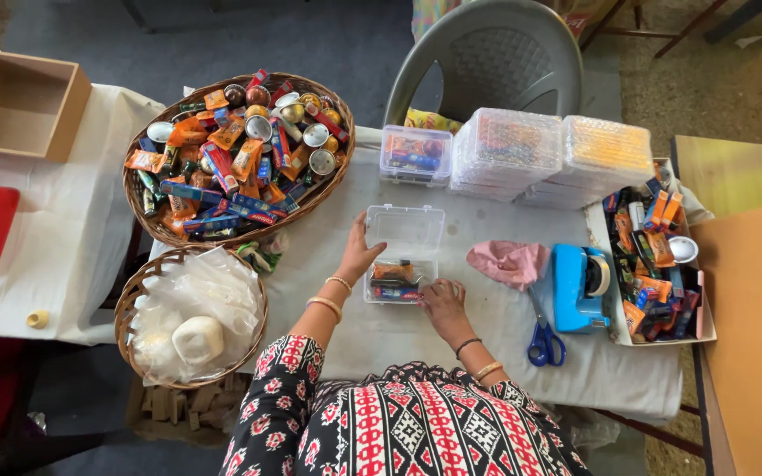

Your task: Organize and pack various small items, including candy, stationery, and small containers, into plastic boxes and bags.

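Both hands are steadying a small clear plastic box at the centre of the frame.

Head view: the left hand, fingers loosely spread, is pressing the clear box at its left edge; the right hand, fingers curled, is touching its lower right corner. Lid standing open, the box looks light, rigid, slick, best held by its side walls. A wicker basket is sitting upper left.

A white cloth-covered counter stands on grey carpet floor. A grey plastic chair sits behind it, and an orange wooden board lies right, in daylight.
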